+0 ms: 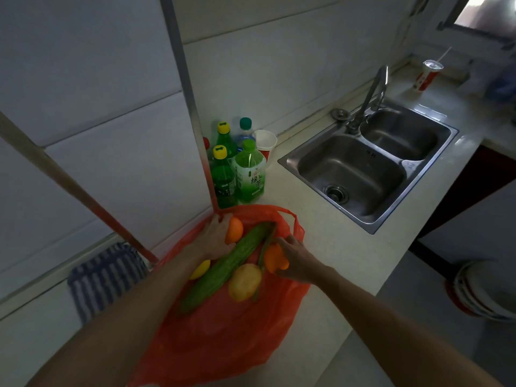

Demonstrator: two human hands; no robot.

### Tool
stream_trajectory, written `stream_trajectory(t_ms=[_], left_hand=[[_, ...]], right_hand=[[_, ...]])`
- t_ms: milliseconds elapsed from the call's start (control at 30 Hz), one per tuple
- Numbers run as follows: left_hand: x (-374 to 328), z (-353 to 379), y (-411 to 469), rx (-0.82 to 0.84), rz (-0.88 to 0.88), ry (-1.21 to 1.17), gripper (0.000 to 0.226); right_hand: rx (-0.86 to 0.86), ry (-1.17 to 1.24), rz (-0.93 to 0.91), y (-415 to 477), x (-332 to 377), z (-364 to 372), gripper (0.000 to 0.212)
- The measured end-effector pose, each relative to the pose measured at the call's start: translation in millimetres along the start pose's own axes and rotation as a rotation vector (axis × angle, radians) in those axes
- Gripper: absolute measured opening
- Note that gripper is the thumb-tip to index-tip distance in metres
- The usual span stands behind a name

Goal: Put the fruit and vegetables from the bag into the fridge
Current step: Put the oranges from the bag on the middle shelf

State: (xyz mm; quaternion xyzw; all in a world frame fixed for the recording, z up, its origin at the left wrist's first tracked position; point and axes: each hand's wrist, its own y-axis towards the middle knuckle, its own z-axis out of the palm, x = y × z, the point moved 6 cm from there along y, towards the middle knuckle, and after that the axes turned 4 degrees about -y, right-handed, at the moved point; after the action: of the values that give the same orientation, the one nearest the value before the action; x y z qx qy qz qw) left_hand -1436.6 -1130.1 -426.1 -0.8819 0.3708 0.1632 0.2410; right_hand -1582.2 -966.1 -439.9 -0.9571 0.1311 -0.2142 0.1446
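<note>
Forearms fill bottom edge; red plastic bag (223, 331) lies open on desk (335, 247), front-left of double sink (363, 169). Cucumber (223, 269) runs diag., near-left to far-right, btwn both hands. L hand (215, 238) curls round orange (235, 229) at bag's far rim. R hand (298, 261) grips orange-coloured fruit (272, 258) just R of cucumber. Each lift prob. goes up and outward, away from cucumber. Fridge: can't tell where.

Dim kitchen, white wall panels (83, 65), steel double sink (368, 163), pale countertop (335, 247)
</note>
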Motion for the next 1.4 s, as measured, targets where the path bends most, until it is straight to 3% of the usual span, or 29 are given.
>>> stream_trajectory(t_ms=[400,833,1400], left_hand=[[1.7,-3.1,6.6,-0.067,0.051,-0.055,0.068],[-19.6,-22.4,-11.4,-0.124,0.059,-0.155,0.066],[-39.8,-87.4,-110.2,-0.33,-0.124,-0.14,0.065]], right_hand=[[0.008,-0.012,0.016,-0.9,0.2,-4.8,0.084],[-0.048,-0.019,-0.018,-3.2,14.5,-42.3,0.084],[-0.105,-0.021,-0.311,-13.0,61.1,-121.4,0.081]])
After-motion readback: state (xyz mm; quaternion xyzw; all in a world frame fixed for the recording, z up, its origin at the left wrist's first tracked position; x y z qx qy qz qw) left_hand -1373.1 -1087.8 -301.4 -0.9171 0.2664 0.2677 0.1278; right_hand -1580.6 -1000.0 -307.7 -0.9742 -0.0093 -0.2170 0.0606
